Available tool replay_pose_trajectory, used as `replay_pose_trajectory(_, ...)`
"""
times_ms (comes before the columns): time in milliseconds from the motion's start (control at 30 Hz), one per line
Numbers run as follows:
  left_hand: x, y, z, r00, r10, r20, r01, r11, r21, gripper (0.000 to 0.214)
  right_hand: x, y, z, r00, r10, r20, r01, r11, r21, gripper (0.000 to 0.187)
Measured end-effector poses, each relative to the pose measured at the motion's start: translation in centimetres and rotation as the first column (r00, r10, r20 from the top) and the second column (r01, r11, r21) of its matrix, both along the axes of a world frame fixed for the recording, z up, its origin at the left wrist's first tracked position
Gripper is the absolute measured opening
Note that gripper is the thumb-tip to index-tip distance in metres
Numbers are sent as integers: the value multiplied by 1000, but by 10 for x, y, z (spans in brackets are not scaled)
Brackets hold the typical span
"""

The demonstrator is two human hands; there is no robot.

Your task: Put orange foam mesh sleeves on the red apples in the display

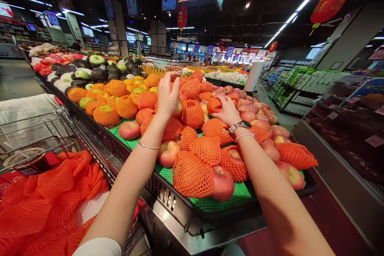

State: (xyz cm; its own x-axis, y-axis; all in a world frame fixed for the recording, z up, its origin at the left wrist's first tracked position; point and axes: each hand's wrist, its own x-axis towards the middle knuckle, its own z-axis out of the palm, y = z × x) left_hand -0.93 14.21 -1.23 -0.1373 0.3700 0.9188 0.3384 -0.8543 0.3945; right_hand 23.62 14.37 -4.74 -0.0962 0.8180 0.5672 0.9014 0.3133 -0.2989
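Note:
My right hand (227, 111) has its fingers closed on a netted apple (214, 105), wrapped in orange foam mesh, amid the pile. My left hand (168, 94) is over the pile to the left, its fingers curled and pointing away from me. Orange mesh shows by its fingertips, but what they grip is hidden behind the hand. Below that hand lies a partly covered apple (177, 109). Between my arms are more apples in orange foam nets (193, 174) and a bare red apple (222, 184) at the front edge.
A black crate edge with green mesh lining (210, 204) borders the apples. At left, a shopping cart (69, 140) holds loose orange foam nets (51, 196). Oranges-coloured netted fruit (106, 116) lies farther left. Bare apples (247, 108) fill the right side, near a white roll (254, 76).

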Motion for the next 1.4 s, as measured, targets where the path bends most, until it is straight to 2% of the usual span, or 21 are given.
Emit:
replay_pose_trajectory(67, -1, 0, 0, 999, -20, 30, 20, 1000, -1, 40, 2, 7, -1, 997, 47, 67, -41, 995, -89, 75)
replay_pose_trajectory(167, 0, -2, -1, 999, -38, 26, 39, 999, -34, 35, 5, 12, -4, 992, 93, 90, -82, 989, -127, 74)
replay_pose_trajectory(300, 4, -3, -3, 999, -29, -34, 27, 998, -60, 35, 13, 13, -11, 988, 138, 62, -133, 988, -78, 62)
replay_pose_trajectory(433, 1, -7, 3, 999, 1, -38, -2, 1000, -27, 47, 22, 8, -14, 964, 231, 130, -234, 972, 9, 54)
replay_pose_trajectory(533, -14, -25, 6, 998, 55, -18, -56, 998, -28, 53, 23, 2, -13, 944, 267, 192, -283, 957, 61, 47)
replay_pose_trajectory(600, -36, -48, -4, 993, 112, -46, -113, 993, -31, 50, 20, -2, -11, 936, 275, 218, -295, 954, 63, 44)
replay_pose_trajectory(633, -51, -62, -14, 986, 149, -68, -151, 988, -26, 47, 18, -4, -11, 936, 268, 230, -289, 955, 62, 45)
replay_pose_trajectory(700, -90, -93, -48, 957, 270, -105, -272, 962, -5, 39, 14, -8, -10, 944, 227, 241, -252, 965, 78, 48)
replay_pose_trajectory(767, -133, -122, -96, 876, 482, 12, -482, 876, -8, 39, 11, -12, -9, 957, 179, 228, -205, 973, 101, 49)
replay_pose_trajectory(800, -152, -136, -123, 814, 580, 20, -578, 813, -69, 43, 10, -14, -8, 963, 163, 213, -188, 977, 104, 50)
replay_pose_trajectory(833, -170, -150, -151, 782, 606, -145, -623, 763, -175, 46, 10, -15, -8, 968, 158, 195, -180, 979, 100, 51)
replay_pose_trajectory(900, -193, -176, -202, 790, 517, -329, -606, 740, -291, 36, 10, -15, -7, 971, 182, 157, -195, 978, 70, 54)
replay_pose_trajectory(967, -203, -200, -243, 798, 344, -495, -558, 732, -391, 27, 10, -12, -8, 970, 211, 124, -216, 976, 29, 61)
replay_pose_trajectory(1067, -205, -227, -277, 762, 151, -630, -536, 693, -482, 31, 11, -7, -12, 972, 216, 92, -215, 977, -21, 67)
replay_pose_trajectory(1133, -206, -236, -284, 707, 61, -704, -568, 641, -516, 35, 12, -5, -15, 973, 223, 59, -221, 975, -25, 67)
replay_pose_trajectory(1167, -208, -237, -285, 655, -2, -755, -604, 599, -526, 35, 12, -5, -15, 973, 228, 37, -227, 974, -27, 66)
replay_pose_trajectory(1233, -214, -232, -279, 494, -150, -856, -706, 506, -496, 31, 12, -7, -15, 973, 231, 5, -231, 972, -41, 65)
replay_pose_trajectory(1300, -221, -221, -265, 313, -268, -911, -792, 457, -406, 28, 11, -9, -13, 973, 229, -10, -229, 972, -61, 64)
replay_pose_trajectory(1333, -223, -214, -254, 266, -282, -922, -799, 470, -375, 26, 11, -11, -12, 974, 225, -11, -226, 972, -58, 62)
replay_pose_trajectory(1367, -224, -207, -241, 258, -270, -928, -781, 507, -365, 25, 10, -12, -11, 975, 222, -10, -222, 974, -40, 60)
replay_pose_trajectory(1400, -223, -202, -224, 288, -249, -925, -733, 564, -380, 23, 10, -13, -10, 976, 216, -8, -216, 976, -3, 58)
